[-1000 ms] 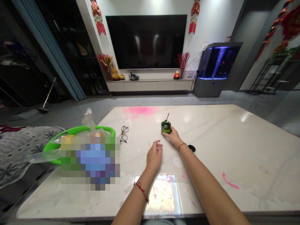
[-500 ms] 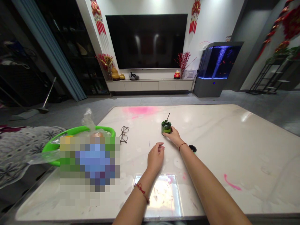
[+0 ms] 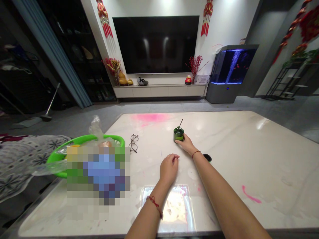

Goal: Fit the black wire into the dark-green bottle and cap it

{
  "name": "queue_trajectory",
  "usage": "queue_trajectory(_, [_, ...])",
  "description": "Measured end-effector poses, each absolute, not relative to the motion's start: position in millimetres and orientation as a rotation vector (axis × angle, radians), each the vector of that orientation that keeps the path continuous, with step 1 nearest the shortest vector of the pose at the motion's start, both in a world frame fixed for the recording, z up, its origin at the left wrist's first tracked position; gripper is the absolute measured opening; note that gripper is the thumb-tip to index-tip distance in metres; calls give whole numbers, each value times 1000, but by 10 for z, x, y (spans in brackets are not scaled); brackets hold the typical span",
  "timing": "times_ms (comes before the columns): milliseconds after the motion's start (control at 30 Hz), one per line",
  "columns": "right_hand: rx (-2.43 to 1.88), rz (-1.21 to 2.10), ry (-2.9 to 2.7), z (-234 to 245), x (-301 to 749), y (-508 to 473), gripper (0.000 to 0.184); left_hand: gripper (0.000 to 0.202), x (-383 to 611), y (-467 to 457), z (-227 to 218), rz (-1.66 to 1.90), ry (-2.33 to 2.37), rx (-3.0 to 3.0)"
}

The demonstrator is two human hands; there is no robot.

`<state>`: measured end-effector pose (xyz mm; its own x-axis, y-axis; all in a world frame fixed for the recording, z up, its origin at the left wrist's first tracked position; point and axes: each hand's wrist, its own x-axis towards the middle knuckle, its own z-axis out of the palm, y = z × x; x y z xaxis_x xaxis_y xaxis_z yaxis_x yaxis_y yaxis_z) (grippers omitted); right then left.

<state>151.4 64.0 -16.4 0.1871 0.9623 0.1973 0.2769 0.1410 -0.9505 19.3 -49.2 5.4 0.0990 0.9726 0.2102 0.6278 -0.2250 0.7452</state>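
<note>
Compared with the previous frame, the whole view sits slightly further right; the table edge and stains shift with it. The dark green jar [image 3: 178, 134] stands upright on the white marble desk [image 3: 239, 186], near the far half and right of centre. A thin dark stick [image 3: 180, 123] leans out of its top. Any marking on the jar is too small to read; no brand or writing is legible anywhere in view.

Right hand [image 3: 186, 144]: fingers at the jar's lower edge, touching it. Grip not clearly clamped; cannot tell from this view. A thin dark cord [image 3: 196, 152] circles the right wrist. A black round lid [image 3: 207, 157] lies on the desk just beside that wrist.

Left hand [image 3: 169, 169]: resting nearer the person, fingers curled together, grip empty, well below the jar and near the right hand. A red string bracelet [image 3: 155, 205] circles the left wrist.

Left on the desk: wire-framed eyeglasses [image 3: 133, 143], lying apart from the jar. Beyond them, a bright green plastic basket [image 3: 74, 143] sits at the desk's left edge, with a clear plastic bag [image 3: 96, 128] rising from it. A pixelated patch [image 3: 98, 176] hides its front. Pink stains [image 3: 151, 117] mark the far desk surface
</note>
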Motion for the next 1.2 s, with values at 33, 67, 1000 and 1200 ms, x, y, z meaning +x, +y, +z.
queue_trajectory(33, [-1364,782,-1312,-165,1512,639,41,23,195,-497,59,945,1566,1915])
queue_trajectory(67, [-1369,777,-1315,-168,1510,640,41,23,197,-501,64,934,1573,1919])
queue_trajectory(1000, [-1450,673,-1310,-249,1507,944,59,24,170,-462,47,942,1557,1937])
queue_trajectory(1200, [-1525,634,-1223,-292,1470,1006,55,24,172,-462,50,933,1562,1937])
